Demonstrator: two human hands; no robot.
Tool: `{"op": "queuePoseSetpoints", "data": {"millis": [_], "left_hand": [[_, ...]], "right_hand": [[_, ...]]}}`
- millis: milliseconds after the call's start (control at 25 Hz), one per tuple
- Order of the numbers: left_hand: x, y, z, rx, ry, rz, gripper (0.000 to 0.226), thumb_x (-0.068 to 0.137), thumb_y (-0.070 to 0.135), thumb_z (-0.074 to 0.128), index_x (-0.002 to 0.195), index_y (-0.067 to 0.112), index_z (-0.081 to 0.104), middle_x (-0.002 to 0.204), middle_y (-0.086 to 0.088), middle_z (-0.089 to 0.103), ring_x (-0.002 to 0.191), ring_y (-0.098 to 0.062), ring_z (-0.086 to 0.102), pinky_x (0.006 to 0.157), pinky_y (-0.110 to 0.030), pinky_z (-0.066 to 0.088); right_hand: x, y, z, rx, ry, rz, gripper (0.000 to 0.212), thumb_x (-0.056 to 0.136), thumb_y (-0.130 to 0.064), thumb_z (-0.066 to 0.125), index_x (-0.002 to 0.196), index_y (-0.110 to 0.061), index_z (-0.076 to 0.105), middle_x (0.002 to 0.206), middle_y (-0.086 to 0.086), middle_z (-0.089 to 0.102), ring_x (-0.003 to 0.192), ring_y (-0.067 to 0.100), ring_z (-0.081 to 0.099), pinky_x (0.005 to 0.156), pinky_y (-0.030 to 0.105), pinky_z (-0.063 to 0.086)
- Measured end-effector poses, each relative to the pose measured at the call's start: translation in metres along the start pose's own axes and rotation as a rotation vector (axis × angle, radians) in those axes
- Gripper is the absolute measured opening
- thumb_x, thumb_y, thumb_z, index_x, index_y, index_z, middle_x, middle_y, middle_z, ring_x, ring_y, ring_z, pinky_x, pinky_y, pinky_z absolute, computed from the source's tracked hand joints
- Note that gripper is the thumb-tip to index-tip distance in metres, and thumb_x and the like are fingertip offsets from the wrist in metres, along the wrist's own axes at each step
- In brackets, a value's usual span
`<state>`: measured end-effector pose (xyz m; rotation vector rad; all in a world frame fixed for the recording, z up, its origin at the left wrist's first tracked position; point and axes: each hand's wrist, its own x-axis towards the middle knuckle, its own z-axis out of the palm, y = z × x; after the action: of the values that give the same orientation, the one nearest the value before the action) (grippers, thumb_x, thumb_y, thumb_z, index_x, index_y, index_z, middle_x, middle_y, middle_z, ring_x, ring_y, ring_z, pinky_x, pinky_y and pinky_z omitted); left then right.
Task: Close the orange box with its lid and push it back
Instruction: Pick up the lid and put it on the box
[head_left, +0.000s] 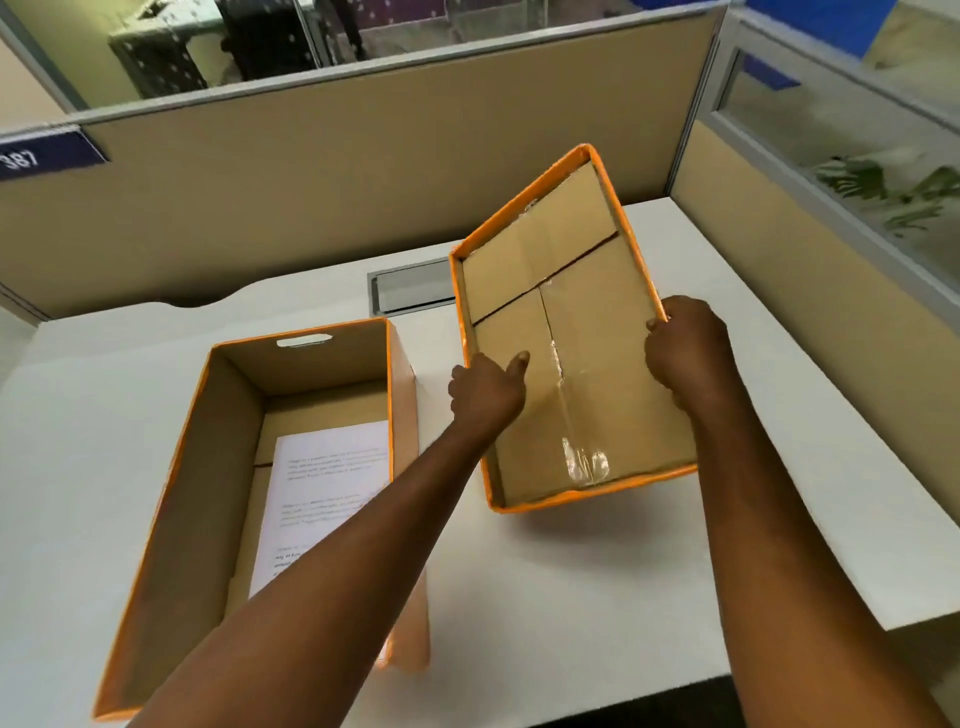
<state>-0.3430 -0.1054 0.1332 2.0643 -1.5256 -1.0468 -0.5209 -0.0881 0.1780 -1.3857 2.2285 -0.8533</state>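
Note:
The orange box (182, 499) stands open on the left of the white desk, brown inside, with a printed sheet of paper (322, 488) on its floor. To its right I hold the orange lid (561, 291) tilted up off the desk, its brown taped inside facing me. My left hand (485, 389) grips the lid's left rim, thumb inside. On the right rim my right hand (685, 353) has its fingers curled over the edge. The lid is apart from the box, to its right and slightly farther back.
The white desk (571, 582) is bounded by beige partition walls (363, 171) at the back and right. A grey cable hatch (410, 286) sits in the desk behind the lid. The desk's front edge runs near the bottom right.

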Motion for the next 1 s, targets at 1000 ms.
{"op": "queuePoseSetpoints", "data": {"millis": [1000], "left_hand": [[-0.072, -0.182, -0.266, -1.025, -0.359, -0.072, 0.047, 0.087, 0.03, 0.058, 0.131, 0.019, 0.05, 0.114, -0.013, 0.07, 0.09, -0.034, 0.073, 0.065, -0.044, 0.059]], "right_hand": [[-0.213, -0.123, 0.078, -0.024, -0.114, 0.035, 0.067, 0.087, -0.059, 0.037, 0.139, -0.016, 0.031, 0.143, 0.013, 0.041, 0.125, 0.035, 0.045, 0.097, 0.048, 0.041]]}}
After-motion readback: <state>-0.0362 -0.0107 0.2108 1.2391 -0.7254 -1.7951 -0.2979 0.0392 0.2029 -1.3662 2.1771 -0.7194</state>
